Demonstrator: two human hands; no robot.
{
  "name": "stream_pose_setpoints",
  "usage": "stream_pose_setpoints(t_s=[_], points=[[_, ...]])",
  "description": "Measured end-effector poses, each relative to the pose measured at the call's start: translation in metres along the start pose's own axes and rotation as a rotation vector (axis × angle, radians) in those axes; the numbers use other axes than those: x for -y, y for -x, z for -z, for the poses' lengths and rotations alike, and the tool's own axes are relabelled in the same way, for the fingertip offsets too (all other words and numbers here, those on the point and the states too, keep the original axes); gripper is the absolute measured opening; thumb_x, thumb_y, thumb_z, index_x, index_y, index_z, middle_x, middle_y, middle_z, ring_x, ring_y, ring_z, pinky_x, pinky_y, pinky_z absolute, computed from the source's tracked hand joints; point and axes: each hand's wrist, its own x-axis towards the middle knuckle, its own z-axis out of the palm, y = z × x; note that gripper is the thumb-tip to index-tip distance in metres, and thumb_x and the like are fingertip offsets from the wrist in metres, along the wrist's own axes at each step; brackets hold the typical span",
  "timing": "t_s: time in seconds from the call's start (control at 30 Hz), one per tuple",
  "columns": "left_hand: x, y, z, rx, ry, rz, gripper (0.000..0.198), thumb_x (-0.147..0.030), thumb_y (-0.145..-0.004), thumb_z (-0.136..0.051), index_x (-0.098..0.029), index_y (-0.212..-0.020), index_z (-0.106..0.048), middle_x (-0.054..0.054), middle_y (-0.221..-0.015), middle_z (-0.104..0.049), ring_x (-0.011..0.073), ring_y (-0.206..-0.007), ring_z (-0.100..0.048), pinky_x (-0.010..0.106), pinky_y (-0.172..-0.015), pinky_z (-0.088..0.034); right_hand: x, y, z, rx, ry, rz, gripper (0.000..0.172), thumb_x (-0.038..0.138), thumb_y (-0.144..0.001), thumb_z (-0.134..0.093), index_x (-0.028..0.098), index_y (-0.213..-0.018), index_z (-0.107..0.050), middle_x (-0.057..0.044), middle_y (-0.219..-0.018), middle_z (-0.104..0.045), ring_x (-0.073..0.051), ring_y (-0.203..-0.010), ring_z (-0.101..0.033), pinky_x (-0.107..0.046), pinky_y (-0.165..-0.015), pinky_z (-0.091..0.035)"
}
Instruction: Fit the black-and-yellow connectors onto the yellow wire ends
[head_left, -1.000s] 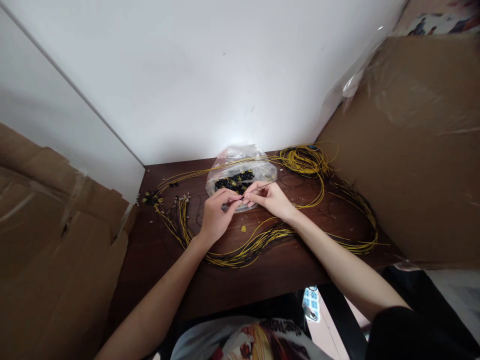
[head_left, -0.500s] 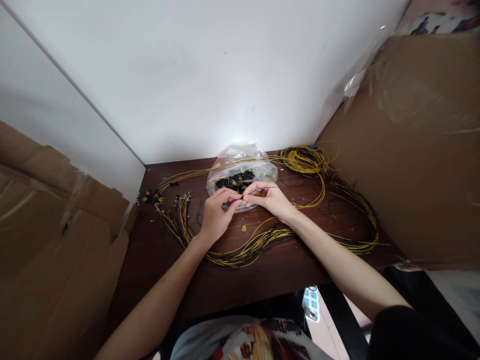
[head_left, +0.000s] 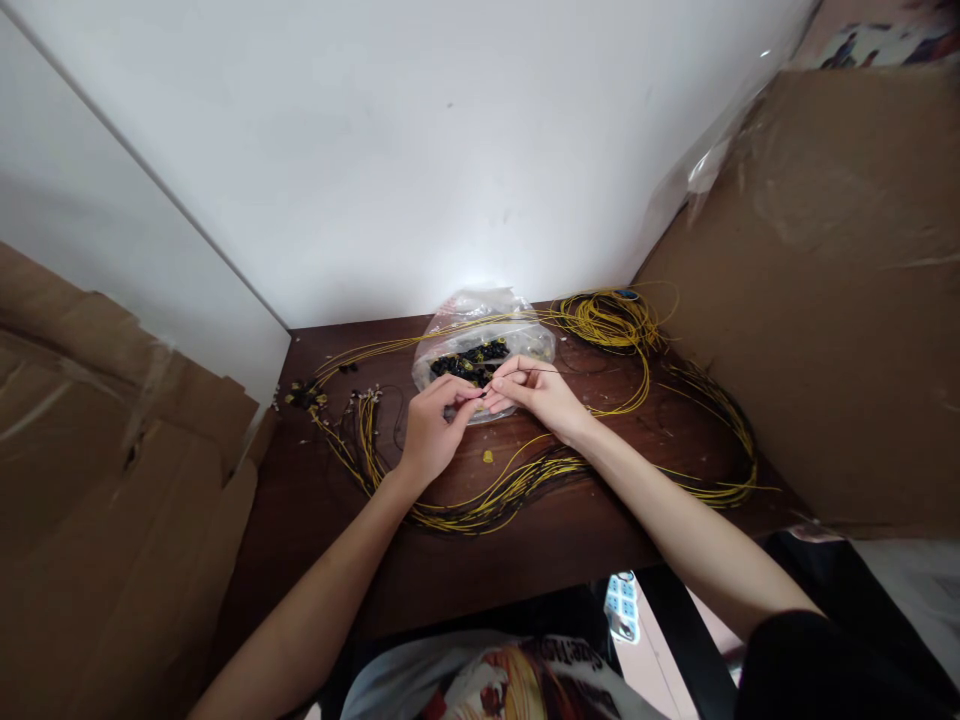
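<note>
My left hand pinches a small dark part between thumb and fingertips; its exact kind is too small to make out. Opposite it, my right hand is closed on a thin black wire, which runs over the fingers toward the right. The fingertips of both hands nearly meet. Just behind them lies a clear plastic bag holding many small black and yellow pieces. A single yellow piece sits on the dark wooden table below my hands.
A bundle of yellow and black wires curves across the table under my forearms. Coiled yellow wire lies at the back right. Wire ends with small connectors are at the left. Cardboard stands on both sides, a white wall behind.
My right hand's fingers have shifted slightly along the wire, with the thumb raised and the lower fingers more spread. My left hand has stayed in place.
</note>
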Motion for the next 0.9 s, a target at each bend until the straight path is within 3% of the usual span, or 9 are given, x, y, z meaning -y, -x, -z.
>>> stream_pose_setpoints(t_s=[0.3,0.63,0.9], points=[[-0.001,-0.0002,0.0002,0.011,0.005,0.016,0.005,-0.013,-0.079,-0.06,-0.016,-0.078,-0.065,0.005,-0.08,-0.064,0.0153,-0.074,-0.06,0.028,-0.069,-0.047,0.0024,0.0019,-0.0007,0.002,0.072,-0.003,0.02,0.025,-0.06,-0.077,0.013,-0.071,-0.064,-0.001,-0.063,-0.068,-0.011,-0.063,-0.066,-0.025,-0.066,-0.056],[0.0004,0.0,0.0002,0.004,0.003,0.018,0.005,-0.015,-0.079,-0.06,-0.016,-0.077,-0.064,0.005,-0.08,-0.064,0.0156,-0.074,-0.06,0.029,-0.069,-0.048,-0.0041,-0.0024,0.0023,0.006,-0.121,-0.064,0.033,0.032,-0.062,-0.078,0.015,-0.078,-0.054,-0.003,-0.069,-0.069,-0.013,-0.063,-0.068,-0.025,-0.062,-0.056],[0.0003,-0.0001,0.0004,0.008,0.004,0.023,0.005,-0.015,-0.079,-0.059,-0.016,-0.077,-0.064,0.005,-0.08,-0.064,0.0155,-0.074,-0.06,0.028,-0.069,-0.047,-0.0021,-0.0004,0.0022,0.01,-0.013,-0.069,0.029,0.027,-0.059,-0.078,0.011,-0.078,-0.063,-0.004,-0.068,-0.069,-0.013,-0.067,-0.068,-0.026,-0.069,-0.056]])
